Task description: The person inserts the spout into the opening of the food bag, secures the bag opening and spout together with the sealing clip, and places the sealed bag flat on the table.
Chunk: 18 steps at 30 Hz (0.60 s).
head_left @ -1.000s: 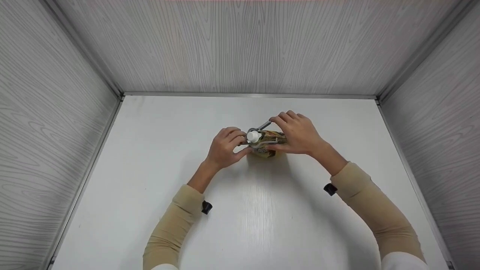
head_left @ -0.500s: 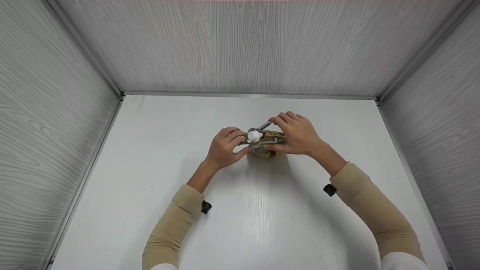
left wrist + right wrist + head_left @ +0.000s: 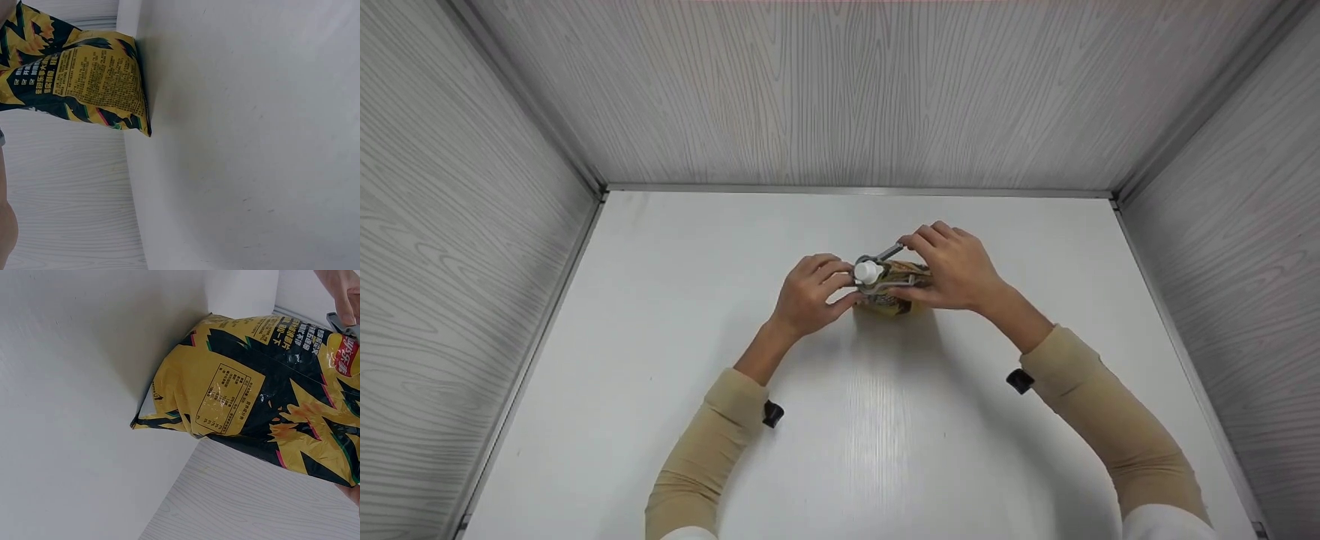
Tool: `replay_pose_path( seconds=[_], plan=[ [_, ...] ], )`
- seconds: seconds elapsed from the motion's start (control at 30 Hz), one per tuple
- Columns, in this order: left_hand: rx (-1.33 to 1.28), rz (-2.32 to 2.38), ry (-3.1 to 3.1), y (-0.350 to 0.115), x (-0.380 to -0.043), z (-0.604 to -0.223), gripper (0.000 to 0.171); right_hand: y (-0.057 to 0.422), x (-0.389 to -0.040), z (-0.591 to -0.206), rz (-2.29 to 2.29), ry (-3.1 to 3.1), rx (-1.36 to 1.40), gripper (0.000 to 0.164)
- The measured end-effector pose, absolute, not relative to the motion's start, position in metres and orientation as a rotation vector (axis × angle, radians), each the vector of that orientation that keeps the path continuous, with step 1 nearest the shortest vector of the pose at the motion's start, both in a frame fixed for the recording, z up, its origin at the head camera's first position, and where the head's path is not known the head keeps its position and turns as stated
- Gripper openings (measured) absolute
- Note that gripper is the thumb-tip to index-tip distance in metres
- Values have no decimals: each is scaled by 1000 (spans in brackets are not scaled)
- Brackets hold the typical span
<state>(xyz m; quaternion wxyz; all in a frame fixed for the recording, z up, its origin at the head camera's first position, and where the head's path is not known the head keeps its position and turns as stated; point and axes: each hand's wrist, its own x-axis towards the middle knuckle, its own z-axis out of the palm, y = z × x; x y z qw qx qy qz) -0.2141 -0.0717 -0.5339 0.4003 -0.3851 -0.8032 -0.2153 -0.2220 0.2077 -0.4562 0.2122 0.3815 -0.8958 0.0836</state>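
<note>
Over the white table (image 3: 877, 442): left hand (image 3: 810, 295), right hand (image 3: 956, 268) grip grey, white-capped plastic clip (image 3: 868, 272) at yellow-black foil bag (image 3: 253, 402).
Keep bag top flat; squeeze evenly.

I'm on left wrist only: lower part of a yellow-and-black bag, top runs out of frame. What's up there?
Observer: Head view shows a gray clip at the bag's top, its two arms spread apart.
Operator: Copy, not closed. What's touching the far arm?
Observer: The right hand, fingertips at that arm's free end.
Operator: Anything at the end where the arms meet?
Observer: Yes, a white cap, right beside the left hand's fingers.
</note>
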Motion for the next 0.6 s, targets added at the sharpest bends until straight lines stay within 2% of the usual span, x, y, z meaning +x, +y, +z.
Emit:
replay_pose_path(
  seconds=[0.6],
  plan=[
    [-988,-595,-2009,-71,-214,-532,29,208,-219,-456,296,-2403,1067,64]
  ],
)
